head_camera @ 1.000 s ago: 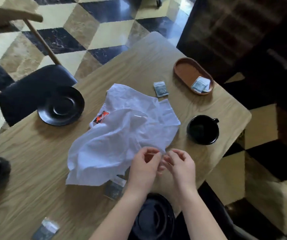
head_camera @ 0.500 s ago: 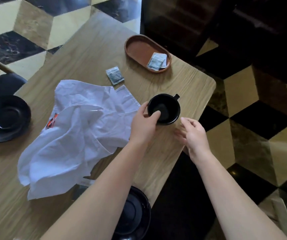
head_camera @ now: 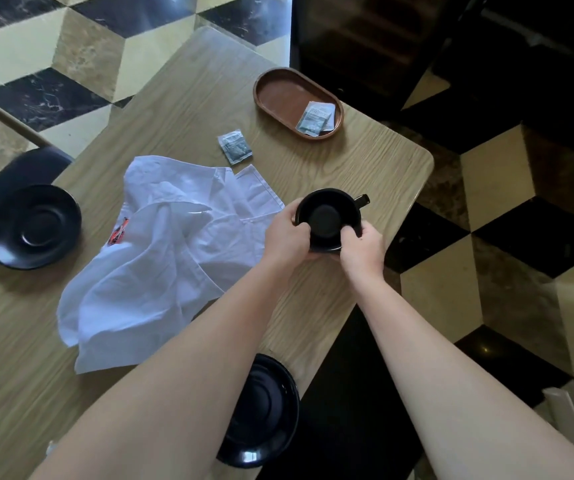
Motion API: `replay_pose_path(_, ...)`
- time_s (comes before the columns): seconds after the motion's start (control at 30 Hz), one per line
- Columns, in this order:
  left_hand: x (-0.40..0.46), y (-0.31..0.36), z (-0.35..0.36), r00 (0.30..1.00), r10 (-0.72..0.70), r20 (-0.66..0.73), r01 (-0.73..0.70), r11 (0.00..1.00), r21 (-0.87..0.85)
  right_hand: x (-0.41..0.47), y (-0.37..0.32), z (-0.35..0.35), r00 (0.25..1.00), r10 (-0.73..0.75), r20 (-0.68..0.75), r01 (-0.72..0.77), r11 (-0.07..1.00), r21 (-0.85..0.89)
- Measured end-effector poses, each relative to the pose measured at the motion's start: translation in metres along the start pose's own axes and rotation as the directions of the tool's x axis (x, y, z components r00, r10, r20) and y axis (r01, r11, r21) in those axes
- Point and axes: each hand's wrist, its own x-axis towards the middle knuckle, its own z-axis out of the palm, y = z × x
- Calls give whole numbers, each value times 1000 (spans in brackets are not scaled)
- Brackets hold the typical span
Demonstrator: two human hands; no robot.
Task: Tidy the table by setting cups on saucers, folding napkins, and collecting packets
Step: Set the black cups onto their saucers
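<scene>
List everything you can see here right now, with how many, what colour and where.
cup: one, black, near the table's right edge, held by both hands
saucers: two, black, one at the left edge, one at the near edge partly behind the left forearm
napkin: one, white, crumpled at the table's middle
orange packet: one, peeking from the napkin's left side
grey packet: one, loose beyond the napkin
tray: one, brown oval, far right corner, packets inside
table: one, light wood
chair: one, dark, left
left hand: grips the cup
right hand: grips the cup

Black cup (head_camera: 327, 216), black saucers (head_camera: 32, 226), white napkin (head_camera: 161, 265), brown oval tray (head_camera: 278, 95), cream-and-black cube-patterned floor (head_camera: 71, 57), pale woodgrain table (head_camera: 365, 161).
</scene>
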Motion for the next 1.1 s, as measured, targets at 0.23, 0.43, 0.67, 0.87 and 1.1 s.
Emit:
replay_pose_path(0.23, -49, -11, -11, 991, 4, -133, 9, 995, 101, -29, -1, -15, 988, 18, 152, 4, 990, -143)
replay_pose_path(0.43, -138, -59, -58, 979, -163, -119, 151, 983, -101, -124, 33, -41, 952, 34, 306, 4, 992, -123)
replay_pose_path(0.67, -233, -101, -97, 942, -274, -194, 237, 952, -194, -212, 68, -49, 899, 13, 437, 93, 971, -221)
replay_pose_path(0.87, -276, -129, -107, 908, -363, -208, 285, 901, -327, -236, 82, -43, 819, 64, 570, 169, 923, -347)
replay_pose_path(1.1, -261, -143, -110, 887, -397, -236, 325, 900, -291, -232, 91, -31, 829, 100, 551, 154, 905, -397)
